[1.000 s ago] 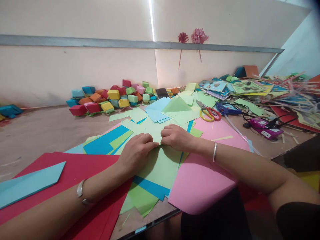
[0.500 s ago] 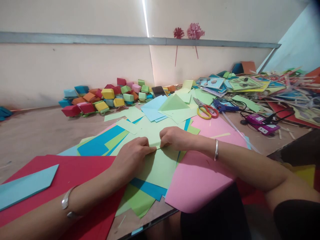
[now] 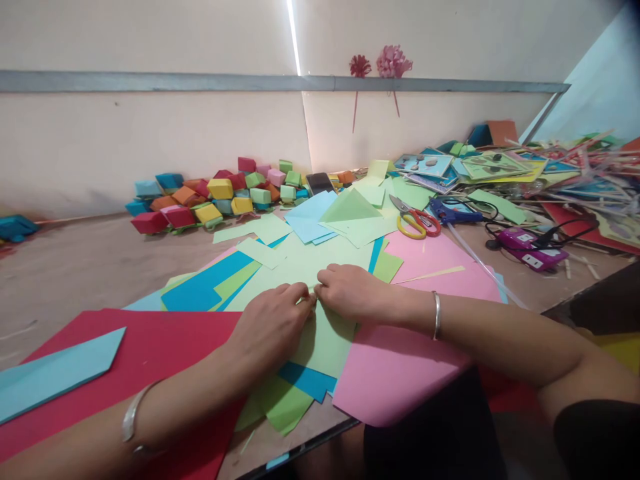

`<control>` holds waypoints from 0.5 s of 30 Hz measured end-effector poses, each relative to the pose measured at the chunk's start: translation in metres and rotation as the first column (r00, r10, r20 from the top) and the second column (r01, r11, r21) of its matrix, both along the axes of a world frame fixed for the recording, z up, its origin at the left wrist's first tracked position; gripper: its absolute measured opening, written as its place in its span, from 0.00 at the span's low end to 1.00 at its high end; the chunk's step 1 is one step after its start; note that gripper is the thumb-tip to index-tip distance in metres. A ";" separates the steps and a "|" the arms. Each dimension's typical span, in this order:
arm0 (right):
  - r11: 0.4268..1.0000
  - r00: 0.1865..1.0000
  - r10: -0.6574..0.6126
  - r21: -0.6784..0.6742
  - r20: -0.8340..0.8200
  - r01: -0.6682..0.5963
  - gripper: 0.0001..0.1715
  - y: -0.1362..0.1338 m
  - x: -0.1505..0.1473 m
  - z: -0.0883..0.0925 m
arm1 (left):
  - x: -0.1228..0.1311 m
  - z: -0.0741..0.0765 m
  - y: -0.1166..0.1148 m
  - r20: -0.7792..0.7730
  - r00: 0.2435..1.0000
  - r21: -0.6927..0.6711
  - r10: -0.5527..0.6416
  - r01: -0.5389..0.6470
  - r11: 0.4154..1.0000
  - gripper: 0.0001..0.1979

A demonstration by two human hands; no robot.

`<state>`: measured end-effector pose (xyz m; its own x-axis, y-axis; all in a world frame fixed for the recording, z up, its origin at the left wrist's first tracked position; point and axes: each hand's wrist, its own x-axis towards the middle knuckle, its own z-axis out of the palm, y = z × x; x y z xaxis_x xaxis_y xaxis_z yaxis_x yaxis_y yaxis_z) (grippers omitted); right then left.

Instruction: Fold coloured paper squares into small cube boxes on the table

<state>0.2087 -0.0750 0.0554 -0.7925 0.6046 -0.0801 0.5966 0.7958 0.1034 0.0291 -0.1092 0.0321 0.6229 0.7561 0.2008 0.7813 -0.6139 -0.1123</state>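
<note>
My left hand and my right hand meet over a pale green sheet of paper. Their fingers are pinched together on a small pale green paper strip, most of which the fingertips cover. Under the sheet, blue paper and brighter green paper stick out. Pink paper lies beneath my right forearm, and red paper beneath my left one. A folded light blue piece rests on the red.
Scissors with yellow and red handles lie beyond my right hand, beside a blue glue gun. Further right are a purple power strip and heaped cards. Several coloured paper boxes stand along the wall.
My left index finger, stretched out along the strip before, has curled in to a pinch. Both hands have drawn together until their fingertips nearly touch. The view has shifted slightly.
</note>
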 end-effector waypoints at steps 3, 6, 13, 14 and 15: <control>1.000 1.000 -0.010 0.002 -0.023 0.010 0.15 0.001 -0.004 -0.007 | -0.001 0.000 0.001 0.020 1.000 -0.026 0.017 -0.016 1.000 0.11; 0.999 0.999 -0.043 0.007 -0.014 0.043 0.16 0.001 -0.005 -0.004 | -0.001 0.000 0.002 0.020 1.000 -0.017 0.020 -0.019 1.000 0.09; 0.999 0.998 -0.041 -0.004 0.041 0.041 0.14 -0.012 -0.006 0.001 | 0.005 -0.002 0.005 0.043 0.997 0.060 -0.057 0.055 0.997 0.07; 0.999 0.999 -0.032 -0.002 0.040 0.032 0.14 -0.014 -0.007 0.001 | 0.006 -0.002 0.006 0.008 0.996 0.061 -0.085 0.084 0.995 0.06; 1.000 0.999 -0.030 0.000 0.041 0.030 0.14 -0.016 -0.008 0.001 | 0.007 -0.001 0.006 -0.041 0.993 0.057 -0.113 0.115 0.992 0.07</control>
